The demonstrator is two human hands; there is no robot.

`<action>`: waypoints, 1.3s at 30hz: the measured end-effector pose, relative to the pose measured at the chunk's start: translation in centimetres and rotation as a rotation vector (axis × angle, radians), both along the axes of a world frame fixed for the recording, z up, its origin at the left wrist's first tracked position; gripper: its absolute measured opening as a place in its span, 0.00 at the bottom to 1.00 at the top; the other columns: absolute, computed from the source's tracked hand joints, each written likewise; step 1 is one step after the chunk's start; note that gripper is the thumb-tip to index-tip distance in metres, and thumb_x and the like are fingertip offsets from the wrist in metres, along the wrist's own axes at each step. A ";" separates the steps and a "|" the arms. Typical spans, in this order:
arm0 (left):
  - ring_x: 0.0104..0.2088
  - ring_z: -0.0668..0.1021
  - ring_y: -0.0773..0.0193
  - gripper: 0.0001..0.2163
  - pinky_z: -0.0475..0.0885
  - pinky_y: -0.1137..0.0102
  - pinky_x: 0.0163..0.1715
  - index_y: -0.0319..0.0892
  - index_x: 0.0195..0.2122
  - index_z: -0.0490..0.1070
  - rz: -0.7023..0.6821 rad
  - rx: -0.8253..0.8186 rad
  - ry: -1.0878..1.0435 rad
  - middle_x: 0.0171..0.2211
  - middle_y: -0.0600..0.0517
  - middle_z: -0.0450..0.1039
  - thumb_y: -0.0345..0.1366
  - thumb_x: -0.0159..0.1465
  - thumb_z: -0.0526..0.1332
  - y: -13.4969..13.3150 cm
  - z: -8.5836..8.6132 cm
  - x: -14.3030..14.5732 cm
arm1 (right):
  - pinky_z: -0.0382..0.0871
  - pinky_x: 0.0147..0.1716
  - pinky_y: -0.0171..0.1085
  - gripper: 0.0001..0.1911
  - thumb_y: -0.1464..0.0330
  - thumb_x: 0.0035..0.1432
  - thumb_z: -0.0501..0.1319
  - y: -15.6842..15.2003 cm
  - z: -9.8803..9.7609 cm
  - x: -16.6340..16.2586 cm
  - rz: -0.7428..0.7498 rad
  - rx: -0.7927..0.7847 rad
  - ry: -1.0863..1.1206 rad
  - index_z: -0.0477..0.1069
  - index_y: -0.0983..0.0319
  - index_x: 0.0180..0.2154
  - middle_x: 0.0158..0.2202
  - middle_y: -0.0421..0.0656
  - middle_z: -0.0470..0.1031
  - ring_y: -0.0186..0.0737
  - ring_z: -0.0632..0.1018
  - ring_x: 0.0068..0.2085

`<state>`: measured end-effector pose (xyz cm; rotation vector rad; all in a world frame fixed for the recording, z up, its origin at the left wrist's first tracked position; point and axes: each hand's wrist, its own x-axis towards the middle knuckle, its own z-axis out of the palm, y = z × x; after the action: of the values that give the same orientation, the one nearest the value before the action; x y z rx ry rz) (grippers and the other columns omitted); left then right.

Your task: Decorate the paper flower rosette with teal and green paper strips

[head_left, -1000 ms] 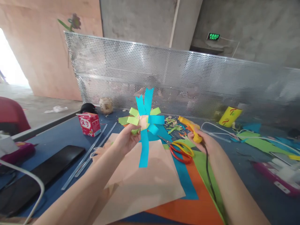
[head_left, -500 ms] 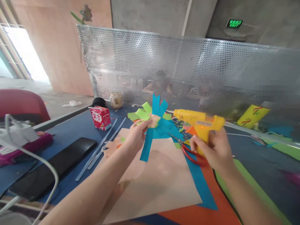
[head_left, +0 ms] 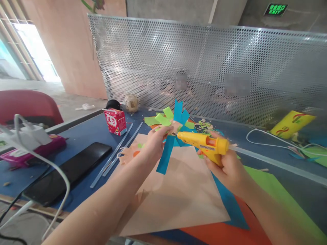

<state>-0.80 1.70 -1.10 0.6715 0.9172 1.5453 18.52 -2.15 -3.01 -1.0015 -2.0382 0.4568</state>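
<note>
Paper flower (head_left: 176, 126), pinched by the fingers of the left hand (head_left: 155, 141) above the counter (head_left: 87, 135), lies at the tip of the glue gun (head_left: 197, 140), which points left, long axis crosswise, from the right hand's (head_left: 229, 168) wrapped fingers; tip contact cannot be told.

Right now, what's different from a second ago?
The right hand has brought the yellow glue gun leftward, its tip now close to the centre of the paper piece. Nothing was let go: the left hand still holds the paper piece, and the red carton and phone stayed put.
</note>
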 end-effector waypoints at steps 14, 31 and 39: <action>0.22 0.70 0.69 0.07 0.62 0.74 0.23 0.39 0.20 0.65 0.015 0.058 0.056 0.20 0.55 0.66 0.30 0.42 0.64 0.0 -0.4 0.1 | 0.65 0.43 0.45 0.09 0.64 0.54 0.52 -0.1 0.4 -0.3 -0.071 0.010 -0.126 0.62 0.59 0.38 0.35 0.47 0.71 0.46 0.73 0.40; 0.22 0.68 0.70 0.06 0.62 0.75 0.22 0.39 0.20 0.67 0.033 0.068 0.109 0.20 0.55 0.66 0.31 0.42 0.63 0.1 -0.5 0.1 | 0.68 0.39 0.44 0.11 0.63 0.54 0.52 -0.1 0.2 -0.3 -0.119 -0.004 -0.167 0.64 0.59 0.39 0.39 0.48 0.71 0.49 0.73 0.41; 0.23 0.71 0.69 0.06 0.66 0.73 0.24 0.38 0.22 0.67 0.039 0.030 0.052 0.22 0.53 0.68 0.30 0.42 0.63 -0.2 0.2 0.0 | 0.68 0.33 0.42 0.11 0.62 0.55 0.50 -0.1 0.2 0.0 -0.163 -0.016 -0.233 0.63 0.61 0.36 0.34 0.49 0.71 0.46 0.73 0.35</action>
<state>-0.80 1.51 -0.85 0.7224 0.9527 1.5855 18.51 -2.21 -2.77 -1.2695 -2.1363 0.2816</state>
